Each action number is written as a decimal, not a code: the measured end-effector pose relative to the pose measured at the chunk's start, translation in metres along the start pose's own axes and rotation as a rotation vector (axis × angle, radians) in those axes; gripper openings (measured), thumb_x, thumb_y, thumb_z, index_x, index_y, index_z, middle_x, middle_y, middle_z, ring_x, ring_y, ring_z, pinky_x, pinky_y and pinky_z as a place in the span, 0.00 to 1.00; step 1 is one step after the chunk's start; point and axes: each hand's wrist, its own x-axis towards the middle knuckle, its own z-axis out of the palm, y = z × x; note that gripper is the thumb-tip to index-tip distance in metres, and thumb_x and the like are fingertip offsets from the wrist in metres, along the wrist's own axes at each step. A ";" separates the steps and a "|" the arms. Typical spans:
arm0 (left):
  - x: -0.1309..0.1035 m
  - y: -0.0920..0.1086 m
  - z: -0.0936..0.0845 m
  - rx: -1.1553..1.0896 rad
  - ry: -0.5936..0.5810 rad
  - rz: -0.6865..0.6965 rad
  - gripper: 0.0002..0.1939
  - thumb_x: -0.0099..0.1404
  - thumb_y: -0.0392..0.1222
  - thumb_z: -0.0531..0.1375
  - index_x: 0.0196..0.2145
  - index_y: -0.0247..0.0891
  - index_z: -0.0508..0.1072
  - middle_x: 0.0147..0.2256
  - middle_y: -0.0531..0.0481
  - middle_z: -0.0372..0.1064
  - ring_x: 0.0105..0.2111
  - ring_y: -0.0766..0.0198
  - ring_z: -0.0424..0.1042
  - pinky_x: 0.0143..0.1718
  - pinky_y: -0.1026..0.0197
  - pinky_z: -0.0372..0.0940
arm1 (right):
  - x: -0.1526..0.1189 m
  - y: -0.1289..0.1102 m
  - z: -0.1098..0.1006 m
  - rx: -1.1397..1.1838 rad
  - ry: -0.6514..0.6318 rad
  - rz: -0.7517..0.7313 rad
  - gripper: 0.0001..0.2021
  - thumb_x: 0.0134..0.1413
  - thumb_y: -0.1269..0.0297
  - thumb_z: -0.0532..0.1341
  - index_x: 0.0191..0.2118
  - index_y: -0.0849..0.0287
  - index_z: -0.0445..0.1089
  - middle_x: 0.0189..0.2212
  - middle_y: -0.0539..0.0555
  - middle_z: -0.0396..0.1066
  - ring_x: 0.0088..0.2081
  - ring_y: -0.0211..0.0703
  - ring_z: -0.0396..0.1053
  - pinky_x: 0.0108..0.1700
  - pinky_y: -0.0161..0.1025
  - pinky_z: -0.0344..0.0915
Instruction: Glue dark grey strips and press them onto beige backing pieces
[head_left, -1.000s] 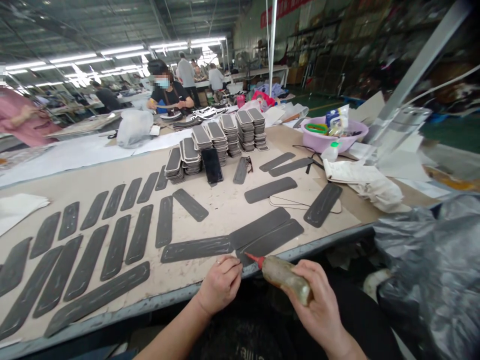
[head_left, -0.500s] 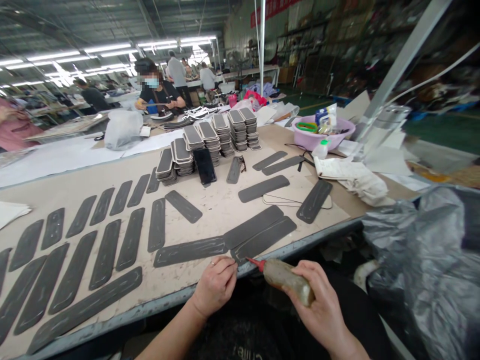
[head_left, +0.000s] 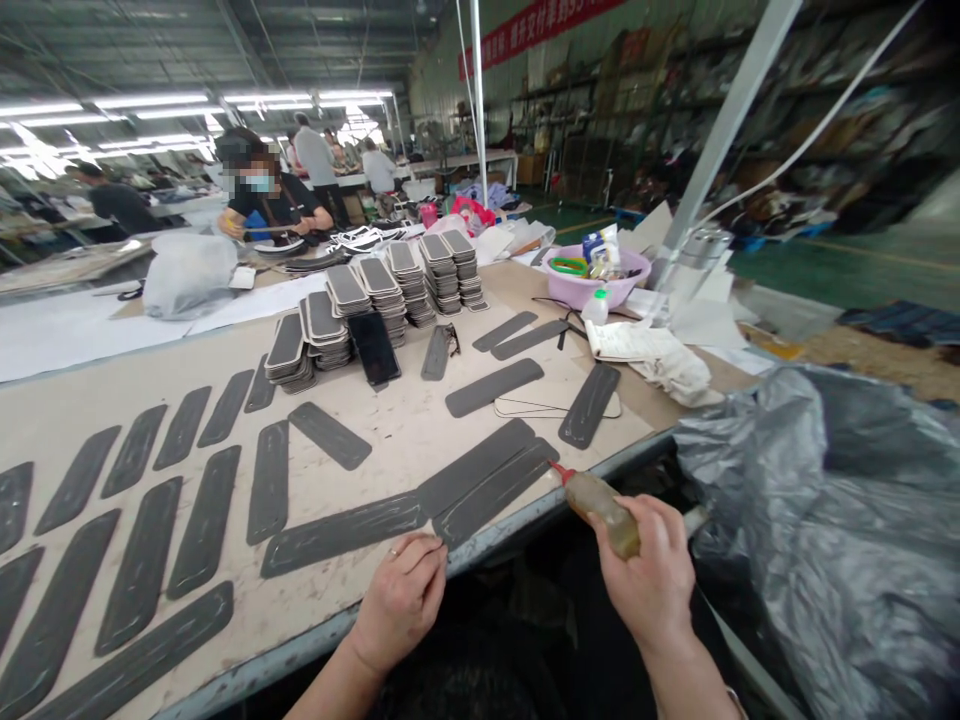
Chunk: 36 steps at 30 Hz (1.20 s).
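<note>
The right hand [head_left: 651, 560] is closed around the soft-looking glue bottle [head_left: 604, 512], probably light and squeezable, best taken by its middle, its red tip at the end of the grey strip [head_left: 495, 490], which the left hand [head_left: 405, 590] seems to pinch near the table edge.

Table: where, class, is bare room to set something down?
One patch lies between the phone, the slanted strip and the paired strips by the bottle; another, between the left hand and the bottom strip. Crowded: the rows of strips at left, the stacks beyond.
</note>
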 end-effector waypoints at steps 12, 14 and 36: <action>0.003 0.002 -0.002 0.028 0.008 0.000 0.11 0.66 0.29 0.54 0.41 0.34 0.74 0.38 0.43 0.73 0.40 0.60 0.72 0.46 0.55 0.69 | -0.009 -0.030 0.004 0.489 -0.376 -0.075 0.10 0.60 0.63 0.61 0.46 0.56 0.65 0.43 0.58 0.62 0.42 0.47 0.66 0.40 0.43 0.69; 0.004 0.003 -0.002 0.031 0.007 0.002 0.10 0.66 0.29 0.55 0.41 0.34 0.74 0.38 0.43 0.73 0.41 0.60 0.72 0.46 0.55 0.69 | -0.009 -0.027 0.006 0.417 -0.338 -0.056 0.10 0.60 0.63 0.61 0.46 0.56 0.66 0.43 0.58 0.62 0.43 0.48 0.66 0.42 0.45 0.69; 0.005 0.002 -0.002 0.031 -0.006 0.017 0.10 0.67 0.29 0.54 0.41 0.35 0.73 0.37 0.44 0.72 0.41 0.60 0.71 0.48 0.54 0.68 | 0.003 -0.007 0.002 0.160 -0.002 0.067 0.11 0.59 0.59 0.62 0.44 0.58 0.66 0.41 0.58 0.63 0.43 0.50 0.66 0.45 0.48 0.67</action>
